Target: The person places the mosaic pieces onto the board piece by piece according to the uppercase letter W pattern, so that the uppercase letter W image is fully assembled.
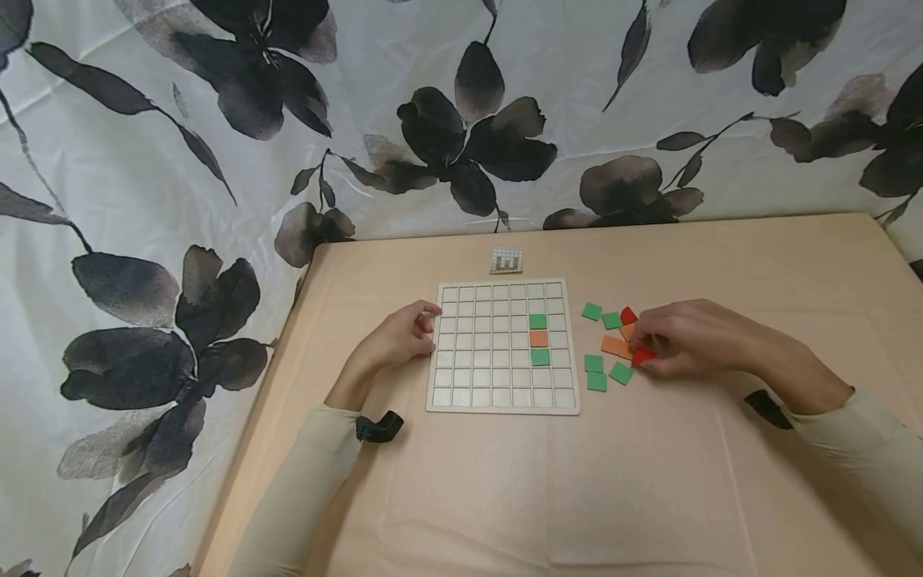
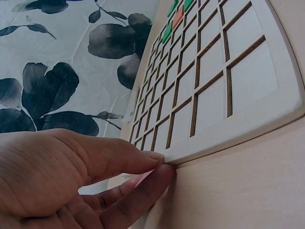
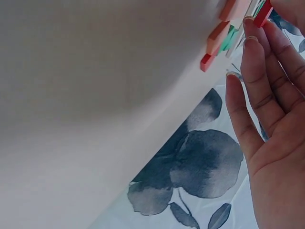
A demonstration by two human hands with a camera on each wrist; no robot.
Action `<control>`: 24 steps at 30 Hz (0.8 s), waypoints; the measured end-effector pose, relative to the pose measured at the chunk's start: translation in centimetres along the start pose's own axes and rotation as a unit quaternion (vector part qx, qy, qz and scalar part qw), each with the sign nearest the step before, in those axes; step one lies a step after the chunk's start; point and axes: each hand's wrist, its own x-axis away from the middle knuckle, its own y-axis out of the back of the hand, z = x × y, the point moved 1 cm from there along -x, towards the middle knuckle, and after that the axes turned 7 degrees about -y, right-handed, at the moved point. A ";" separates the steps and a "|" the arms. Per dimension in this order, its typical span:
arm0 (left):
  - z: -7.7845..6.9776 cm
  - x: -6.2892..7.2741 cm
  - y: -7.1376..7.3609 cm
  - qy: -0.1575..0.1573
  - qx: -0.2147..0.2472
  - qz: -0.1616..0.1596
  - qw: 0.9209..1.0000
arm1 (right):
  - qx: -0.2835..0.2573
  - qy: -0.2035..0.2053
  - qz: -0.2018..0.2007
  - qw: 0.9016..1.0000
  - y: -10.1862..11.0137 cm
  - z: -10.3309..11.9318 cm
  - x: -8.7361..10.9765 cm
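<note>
A white grid board [image 1: 490,393] lies on the table, with a green tile [image 1: 537,321], an orange tile [image 1: 538,339] and another green tile [image 1: 540,357] stacked in one column on its right side. At the board's left edge, my left hand [image 1: 404,332] pinches the rim [image 2: 200,151] between thumb and index finger. My right hand [image 1: 692,340] holds a red tile [image 3: 262,15] between thumb and fingertips, low over the loose tiles right of the board. Among these are an orange tile [image 1: 615,346], a red tile [image 1: 628,316] and several green tiles [image 1: 592,311].
Behind the board lies a small card with a grid pattern [image 1: 506,260]. The table [image 1: 469,497] has a light wood-coloured top. A white cloth with dark flowers [image 1: 375,72] hangs behind the table and along its left side.
</note>
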 end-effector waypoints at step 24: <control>-0.2 0.0 0.0 0.004 -0.009 -0.002 1.000 | -0.014 0.022 0.040 0.999 0.6 1.5 -2.7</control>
